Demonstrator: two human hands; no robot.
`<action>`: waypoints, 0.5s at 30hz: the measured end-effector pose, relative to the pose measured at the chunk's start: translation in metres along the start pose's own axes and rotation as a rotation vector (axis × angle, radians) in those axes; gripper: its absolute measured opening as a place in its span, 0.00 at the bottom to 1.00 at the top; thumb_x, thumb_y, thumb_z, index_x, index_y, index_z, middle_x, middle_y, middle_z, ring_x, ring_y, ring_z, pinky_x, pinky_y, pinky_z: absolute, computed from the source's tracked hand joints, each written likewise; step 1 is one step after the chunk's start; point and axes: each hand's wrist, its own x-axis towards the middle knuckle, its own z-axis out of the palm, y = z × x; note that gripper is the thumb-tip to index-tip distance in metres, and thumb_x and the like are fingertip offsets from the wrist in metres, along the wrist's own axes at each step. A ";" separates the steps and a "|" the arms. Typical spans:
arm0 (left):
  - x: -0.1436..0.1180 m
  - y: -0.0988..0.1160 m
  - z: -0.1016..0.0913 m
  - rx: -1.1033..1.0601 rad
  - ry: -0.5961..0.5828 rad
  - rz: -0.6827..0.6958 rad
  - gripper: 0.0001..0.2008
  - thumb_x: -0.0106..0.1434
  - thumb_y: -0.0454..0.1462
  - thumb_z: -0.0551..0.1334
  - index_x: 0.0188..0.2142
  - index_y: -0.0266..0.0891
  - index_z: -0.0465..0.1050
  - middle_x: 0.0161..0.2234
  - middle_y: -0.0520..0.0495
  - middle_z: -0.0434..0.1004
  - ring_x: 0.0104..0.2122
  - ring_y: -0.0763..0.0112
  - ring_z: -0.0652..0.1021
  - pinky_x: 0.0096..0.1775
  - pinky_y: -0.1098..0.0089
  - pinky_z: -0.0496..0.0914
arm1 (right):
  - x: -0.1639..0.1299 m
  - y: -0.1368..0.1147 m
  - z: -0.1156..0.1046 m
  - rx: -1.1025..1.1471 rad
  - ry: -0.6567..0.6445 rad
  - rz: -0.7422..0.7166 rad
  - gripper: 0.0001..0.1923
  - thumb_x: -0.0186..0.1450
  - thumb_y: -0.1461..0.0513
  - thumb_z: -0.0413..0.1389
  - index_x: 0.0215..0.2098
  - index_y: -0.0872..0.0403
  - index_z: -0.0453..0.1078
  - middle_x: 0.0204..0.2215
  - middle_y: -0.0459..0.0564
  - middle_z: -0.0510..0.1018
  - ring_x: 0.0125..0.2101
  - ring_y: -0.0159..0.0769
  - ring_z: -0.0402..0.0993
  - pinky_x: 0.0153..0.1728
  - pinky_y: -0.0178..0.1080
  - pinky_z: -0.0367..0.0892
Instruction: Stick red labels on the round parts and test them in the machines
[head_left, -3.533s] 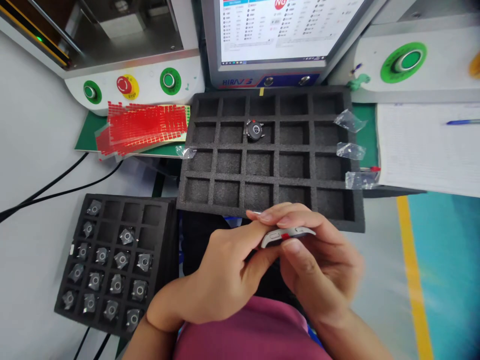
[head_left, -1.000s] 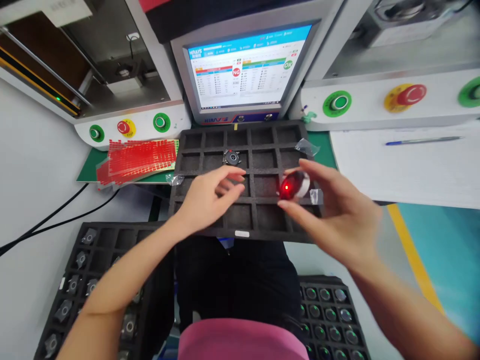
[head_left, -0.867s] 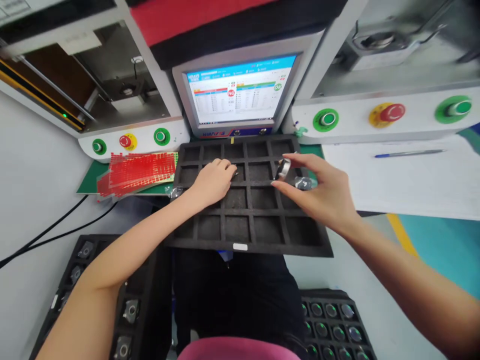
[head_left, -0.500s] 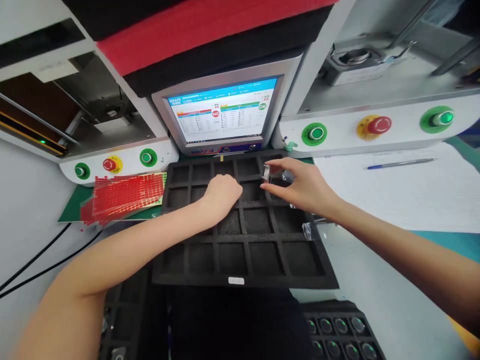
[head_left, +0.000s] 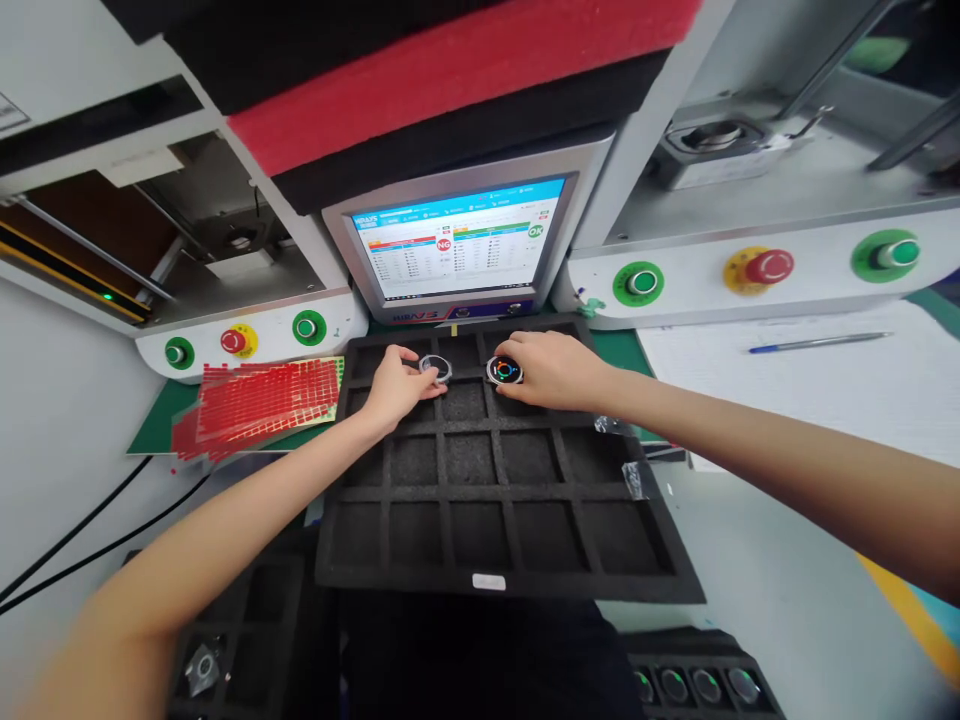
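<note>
Over the back of a black foam tray (head_left: 480, 490) I hold two round watch bodies without straps. My left hand (head_left: 400, 388) pinches a silver-rimmed watch (head_left: 436, 369) whose dark face is partly covered by my thumb. In my right hand (head_left: 551, 370) is another watch (head_left: 505, 371), its lit display showing a coloured ring. Both faces point up towards me, and the watches are apart from each other. The tray's square pockets in the front rows hold nothing. Bits of clear film (head_left: 636, 480) cling to its right edge.
Behind the tray stands a monitor (head_left: 461, 240) showing NG and OK, with button panels (head_left: 757, 270) either side. Red sticker sheets (head_left: 262, 405) lie left; a pen (head_left: 821, 342) rests on paper (head_left: 780, 400) at right. Below are another foam tray (head_left: 274, 590) and a tray of round watches (head_left: 705, 685).
My right hand has turned its watch from edge-on to face up and moved slightly left. My left hand, earlier a closed fist with its contents hidden, now shows a watch and sits further left.
</note>
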 end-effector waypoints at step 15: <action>0.046 0.000 -0.182 0.726 0.491 0.101 0.07 0.64 0.34 0.62 0.40 0.34 0.77 0.50 0.32 0.79 0.57 0.43 0.74 0.58 0.53 0.66 | -0.059 0.119 -0.028 -0.069 0.415 0.206 0.34 0.60 0.33 0.50 0.36 0.53 0.77 0.33 0.71 0.80 0.24 0.54 0.77 0.21 0.51 0.65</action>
